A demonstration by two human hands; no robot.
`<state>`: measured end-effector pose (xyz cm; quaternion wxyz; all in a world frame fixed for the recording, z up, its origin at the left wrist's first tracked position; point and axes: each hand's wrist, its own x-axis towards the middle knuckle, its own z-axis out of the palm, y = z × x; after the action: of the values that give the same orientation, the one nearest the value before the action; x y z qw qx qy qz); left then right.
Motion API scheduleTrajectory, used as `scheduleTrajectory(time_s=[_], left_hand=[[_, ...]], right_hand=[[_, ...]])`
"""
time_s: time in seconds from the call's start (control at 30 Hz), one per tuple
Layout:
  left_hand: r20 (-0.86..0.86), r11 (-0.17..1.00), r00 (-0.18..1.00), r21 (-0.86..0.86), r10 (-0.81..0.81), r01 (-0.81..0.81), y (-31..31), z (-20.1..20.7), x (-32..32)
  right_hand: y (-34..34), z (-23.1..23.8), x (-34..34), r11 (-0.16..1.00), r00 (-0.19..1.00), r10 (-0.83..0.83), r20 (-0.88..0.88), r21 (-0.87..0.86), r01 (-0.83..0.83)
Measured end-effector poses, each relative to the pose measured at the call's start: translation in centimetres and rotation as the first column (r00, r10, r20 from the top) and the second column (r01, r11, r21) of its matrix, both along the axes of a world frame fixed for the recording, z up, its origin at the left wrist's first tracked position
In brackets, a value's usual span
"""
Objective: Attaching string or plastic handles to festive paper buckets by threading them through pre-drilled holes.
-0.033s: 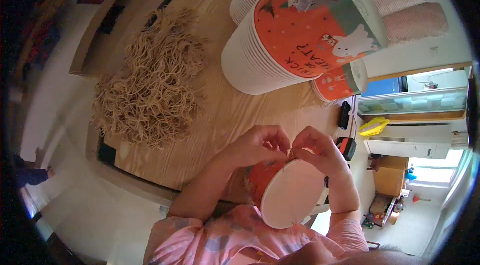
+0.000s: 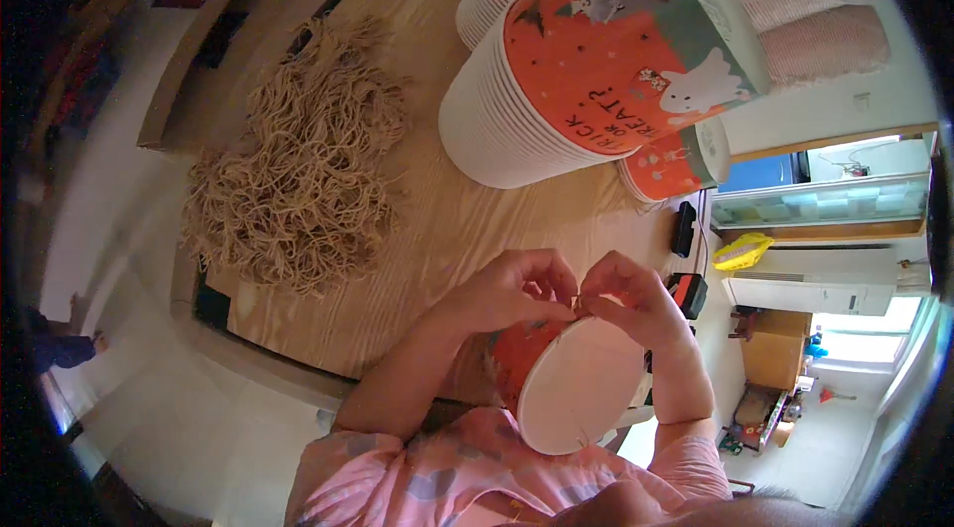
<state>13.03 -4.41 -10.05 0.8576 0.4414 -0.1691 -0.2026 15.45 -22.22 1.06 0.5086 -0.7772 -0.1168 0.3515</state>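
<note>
A thin cord [image 2: 579, 305] is pinched at the rim of an orange bucket [image 2: 581, 388] by the left hand [image 2: 527, 284] and right hand [image 2: 634, 299], fingertips closed on it. The bucket is held before the pink shirt [image 2: 447, 462], white round end showing; its contents cannot be told. On the table [image 2: 477, 219], buckets are nested in a stack [image 2: 616, 60], with twine [image 2: 303, 159] heaped nearby.

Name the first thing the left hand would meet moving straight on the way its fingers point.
Probably the right hand, directly facing the left hand at the edge of the orange bucket, though depth there is unclear.
</note>
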Motion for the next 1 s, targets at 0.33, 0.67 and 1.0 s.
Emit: scheduleTrajectory(time_s=[0.33,0.67,1.0], left_hand=[[-0.19,0.997,0.979,-0.047,-0.075,0.067,0.4,0.3,0.1],[-0.172,0.997,0.984,-0.074,-0.046,0.034,0.6,0.0,0.0],[-0.176,0.998,0.983,-0.055,-0.049,0.04,0.8,0.3,0.1]], right_hand=[[-0.2,-0.2,-0.1,1.0,0.999,0.016,0.035,-0.025,-0.015],[-0.2,-0.2,-0.2,1.0,1.0,0.012,-0.004,-0.017,-0.012],[-0.3,-0.2,0.1,0.989,0.998,0.068,-0.008,-0.131,-0.069]])
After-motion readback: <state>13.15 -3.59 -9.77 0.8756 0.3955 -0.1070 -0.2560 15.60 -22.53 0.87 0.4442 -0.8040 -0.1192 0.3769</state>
